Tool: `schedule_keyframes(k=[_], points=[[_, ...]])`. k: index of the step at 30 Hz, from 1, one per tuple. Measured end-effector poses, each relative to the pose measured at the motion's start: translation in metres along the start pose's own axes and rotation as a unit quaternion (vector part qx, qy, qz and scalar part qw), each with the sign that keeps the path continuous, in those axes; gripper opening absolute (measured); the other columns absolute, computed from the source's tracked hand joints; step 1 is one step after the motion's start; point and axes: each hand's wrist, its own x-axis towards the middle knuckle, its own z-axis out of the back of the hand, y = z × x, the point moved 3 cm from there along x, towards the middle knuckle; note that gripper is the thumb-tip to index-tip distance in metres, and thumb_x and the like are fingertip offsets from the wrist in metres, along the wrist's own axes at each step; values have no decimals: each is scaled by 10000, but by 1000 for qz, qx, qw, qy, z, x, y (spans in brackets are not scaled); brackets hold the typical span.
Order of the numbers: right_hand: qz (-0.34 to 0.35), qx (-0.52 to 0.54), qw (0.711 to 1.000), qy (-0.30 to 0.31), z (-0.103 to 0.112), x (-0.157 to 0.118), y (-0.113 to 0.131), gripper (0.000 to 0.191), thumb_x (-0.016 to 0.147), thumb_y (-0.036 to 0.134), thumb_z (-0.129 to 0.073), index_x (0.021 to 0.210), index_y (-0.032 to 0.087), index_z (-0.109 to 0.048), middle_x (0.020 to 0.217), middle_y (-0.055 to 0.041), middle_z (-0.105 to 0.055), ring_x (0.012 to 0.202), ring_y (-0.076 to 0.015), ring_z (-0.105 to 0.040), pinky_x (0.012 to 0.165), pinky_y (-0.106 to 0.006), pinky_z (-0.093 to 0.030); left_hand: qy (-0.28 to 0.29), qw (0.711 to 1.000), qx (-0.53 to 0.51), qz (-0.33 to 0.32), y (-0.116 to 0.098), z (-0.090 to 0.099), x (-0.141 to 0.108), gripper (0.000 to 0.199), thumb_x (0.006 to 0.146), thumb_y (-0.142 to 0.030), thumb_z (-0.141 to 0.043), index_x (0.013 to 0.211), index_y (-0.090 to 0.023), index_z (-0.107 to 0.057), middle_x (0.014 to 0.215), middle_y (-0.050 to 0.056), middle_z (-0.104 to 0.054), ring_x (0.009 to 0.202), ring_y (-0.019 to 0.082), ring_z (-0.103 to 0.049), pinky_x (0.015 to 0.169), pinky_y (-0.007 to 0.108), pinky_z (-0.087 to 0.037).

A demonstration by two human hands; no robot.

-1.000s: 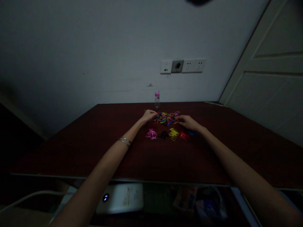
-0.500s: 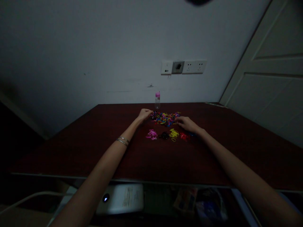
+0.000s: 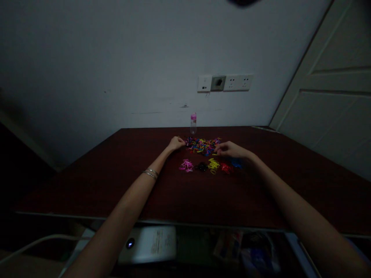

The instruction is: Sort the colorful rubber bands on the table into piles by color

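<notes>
A mixed pile of small coloured rubber bands [image 3: 203, 146] lies on the dark red table. At its left edge is my left hand [image 3: 176, 143], fingers pinched together; whatever sits in them is too small to make out. By the pile's right edge, my right hand [image 3: 231, 149] is closed, with a yellow rubber band [image 3: 215, 154] at its fingertips. Nearer me runs a row of single-colour heaps: pink bands [image 3: 186, 165], black bands [image 3: 202, 166], yellow bands [image 3: 213, 165], red bands [image 3: 225, 168] and blue bands [image 3: 236, 163], the last partly beneath my right wrist.
A clear bottle with a pink top [image 3: 193, 123] stands behind the pile, close to the wall with its sockets [image 3: 225, 83]. Below the table's front edge [image 3: 203, 222], an open space holds a white device [image 3: 153, 244] and several packets. A door [image 3: 327, 88] is at right.
My left hand has come slightly nearer me at the pile's left edge. My right hand has shifted slightly, drawing the yellow band a little nearer and showing more of the blue heap.
</notes>
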Motion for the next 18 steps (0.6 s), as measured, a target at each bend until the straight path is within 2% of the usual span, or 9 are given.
schedule_keyframes(k=[3, 7, 11, 18], points=[[3, 18, 999, 42, -6, 0, 8, 235, 665, 256, -569, 853, 159, -671, 733, -55, -647, 662, -143, -563, 601, -242, -448, 27, 999, 14, -33, -1, -2, -2, 137, 604, -215, -602, 633, -107, -681, 550, -3, -560, 524, 76, -446, 494, 191, -323], [-11, 15, 997, 71, -10, 0, 14, 259, 656, 266, -577, 866, 158, -680, 733, -60, -653, 646, -139, -562, 583, -236, -444, 71, 996, 0, -47, -5, -2, -6, 163, 599, -260, -618, 625, -114, -683, 505, -9, -530, 492, 72, -414, 475, 197, -303], [-7, 24, 998, 49, -8, -1, 14, 280, 657, 266, -570, 889, 148, -673, 760, -64, -654, 664, -147, -567, 599, -243, -448, 124, 989, -2, -80, -8, -1, -7, 178, 570, -261, -648, 652, -109, -694, 514, -13, -537, 492, 70, -407, 481, 202, -300], [-6, 5, 1000, 3, -3, -1, 5, 258, 654, 281, -566, 851, 146, -666, 714, -46, -626, 639, -144, -533, 575, -247, -422, 130, 988, 9, -87, -2, -6, 0, 140, 559, -223, -655, 641, -114, -688, 534, -10, -560, 523, 80, -449, 530, 202, -341]])
